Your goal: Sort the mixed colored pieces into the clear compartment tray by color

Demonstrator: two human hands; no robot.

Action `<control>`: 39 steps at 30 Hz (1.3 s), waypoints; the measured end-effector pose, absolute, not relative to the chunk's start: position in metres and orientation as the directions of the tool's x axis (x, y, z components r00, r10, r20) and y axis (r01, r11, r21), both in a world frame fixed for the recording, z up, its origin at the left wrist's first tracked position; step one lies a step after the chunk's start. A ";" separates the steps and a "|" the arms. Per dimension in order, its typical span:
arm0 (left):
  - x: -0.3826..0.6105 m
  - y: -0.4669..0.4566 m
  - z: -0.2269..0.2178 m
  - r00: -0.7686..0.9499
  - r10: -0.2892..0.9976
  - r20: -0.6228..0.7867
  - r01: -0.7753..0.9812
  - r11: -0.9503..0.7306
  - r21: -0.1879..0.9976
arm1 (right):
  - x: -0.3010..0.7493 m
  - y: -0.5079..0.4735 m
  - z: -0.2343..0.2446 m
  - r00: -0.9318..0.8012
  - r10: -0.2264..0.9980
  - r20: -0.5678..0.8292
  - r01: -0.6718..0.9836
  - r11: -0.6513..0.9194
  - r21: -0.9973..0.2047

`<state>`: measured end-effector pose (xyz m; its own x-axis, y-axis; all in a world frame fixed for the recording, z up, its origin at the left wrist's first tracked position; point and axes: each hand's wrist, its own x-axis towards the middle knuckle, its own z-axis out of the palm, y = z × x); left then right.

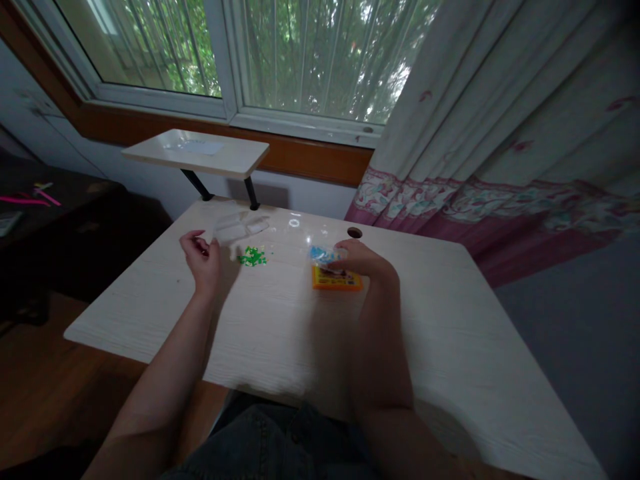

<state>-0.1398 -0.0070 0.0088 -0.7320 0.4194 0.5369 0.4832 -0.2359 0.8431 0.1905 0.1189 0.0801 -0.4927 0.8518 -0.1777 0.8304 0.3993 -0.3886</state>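
Note:
On the pale desk (270, 320), my left hand (201, 261) is raised with its fingers curled toward the thumb. Clear plastic film (233, 228) lies right beside its thumb; whether the fingers grip it or something small is hard to see. A small loose pile of green pieces (253, 257) is to the right of that hand. My right hand (367, 259) has its fingers closed on a small clear bag of blue pieces (323, 254). Just under this hand lies a flat orange-and-yellow box (336, 280), partly covered by the fingers.
A raised shelf (200, 152) on dark legs stands at the desk's far left, with a paper on it. A round cable hole (355, 233) is near the back edge. The curtain (450, 153) hangs behind the right side. A dark table (45, 200) is at far left.

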 end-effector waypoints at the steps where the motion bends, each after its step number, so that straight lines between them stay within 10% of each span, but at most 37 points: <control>1: -0.130 -0.007 0.010 -0.691 0.473 0.546 0.489 -0.251 0.835 | 0.186 0.115 0.084 -0.517 0.838 -0.172 0.803 0.406 -0.437; 11: -0.077 -0.009 0.011 -0.197 0.908 0.369 -0.030 -0.382 0.924 | 0.129 0.080 0.103 -0.764 0.643 0.048 0.521 0.660 -0.541; 22: -0.084 -0.002 -0.005 -0.312 0.914 0.259 -0.261 -0.345 0.902 | 0.100 0.068 0.093 -0.813 0.499 0.300 0.306 0.804 -0.510; 39: -0.076 -0.002 -0.001 -0.342 0.918 0.202 -0.317 -0.315 0.895 | 0.088 0.056 0.100 -0.818 0.506 0.275 0.389 0.838 -0.383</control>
<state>-0.0762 -0.0024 -0.0009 -0.3423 0.9176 0.2020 -0.3166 -0.3151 0.8947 0.0875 0.0557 0.0996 -0.8177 0.5059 0.2747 0.3895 0.8375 -0.3832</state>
